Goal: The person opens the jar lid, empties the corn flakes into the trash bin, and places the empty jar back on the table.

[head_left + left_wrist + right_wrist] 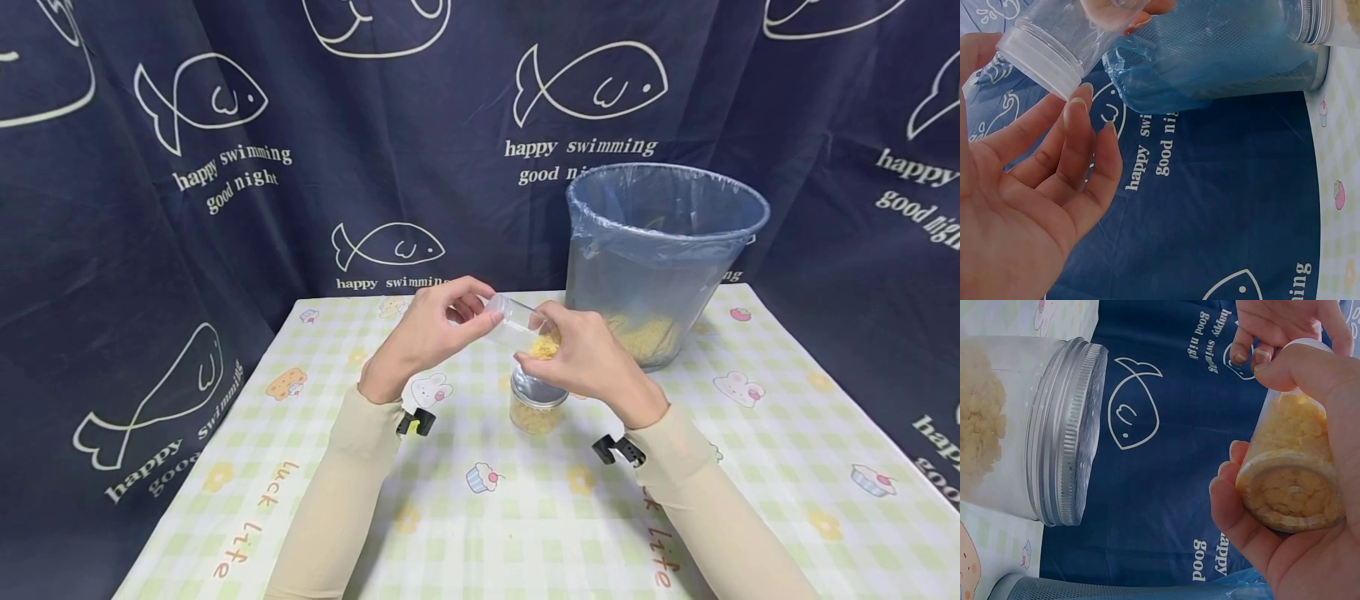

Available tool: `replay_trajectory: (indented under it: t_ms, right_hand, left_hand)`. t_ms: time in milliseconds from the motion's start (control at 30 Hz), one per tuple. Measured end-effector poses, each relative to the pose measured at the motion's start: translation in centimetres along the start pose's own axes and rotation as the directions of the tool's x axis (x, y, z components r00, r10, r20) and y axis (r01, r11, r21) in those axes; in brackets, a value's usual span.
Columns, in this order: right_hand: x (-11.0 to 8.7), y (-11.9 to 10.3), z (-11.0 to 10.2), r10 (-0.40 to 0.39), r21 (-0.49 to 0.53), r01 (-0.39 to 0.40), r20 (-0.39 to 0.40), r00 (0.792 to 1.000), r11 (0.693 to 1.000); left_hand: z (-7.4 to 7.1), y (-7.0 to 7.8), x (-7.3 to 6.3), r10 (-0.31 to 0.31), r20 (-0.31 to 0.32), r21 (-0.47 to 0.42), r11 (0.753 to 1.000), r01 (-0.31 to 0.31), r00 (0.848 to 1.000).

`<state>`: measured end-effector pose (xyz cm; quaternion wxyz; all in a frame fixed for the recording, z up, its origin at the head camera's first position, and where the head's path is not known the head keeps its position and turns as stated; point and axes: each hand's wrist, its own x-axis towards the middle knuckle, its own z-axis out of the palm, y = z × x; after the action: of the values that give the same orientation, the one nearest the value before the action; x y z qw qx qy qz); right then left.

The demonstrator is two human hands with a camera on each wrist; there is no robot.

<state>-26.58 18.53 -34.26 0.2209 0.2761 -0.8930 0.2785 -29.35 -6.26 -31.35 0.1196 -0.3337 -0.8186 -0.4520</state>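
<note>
The small clear jar (517, 323) is up in the air between the person's two hands, lying aslant, its white lid (1038, 62) toward the left and its base toward the right. Yellow pieces (1300, 425) sit heaped at the base end (some press right against the bottom). The right hand (581, 346) has its fingers and thumb wrapped round the jar's body near the base, a full hold. The left hand (438, 329) pinches the rim of the lid, thumb on one side and fingertips on the other; the palm itself is clear of it.

Just below the right hand, a bigger jar (537, 412) stands upright on the table, capped with a ridged silver lid (1075, 437) and holding pale yellow bits of its own. Behind it and to the right is a tall see-through bin (622, 287), a blue bag (660, 247) folded over its rim, with something yellow low inside (what exactly, I can't tell from here).

Under everything runs a green-and-white checked tablecloth (525, 525) dotted with cupcakes and flowers. Beyond hangs a navy curtain (420, 150) printed with white fish.
</note>
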Motion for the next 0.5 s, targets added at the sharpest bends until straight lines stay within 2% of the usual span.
replay_trajectory:
  t_ms: [500]
  right_hand:
    - [-0.01, 0.00, 0.06, 0.008, 0.010, -0.008, 0.015, 1.000, 1.000]
  left_hand:
    - [0.05, 0.14, 0.07, -0.020, -0.002, 0.024, 1.000, 0.020, 1.000]
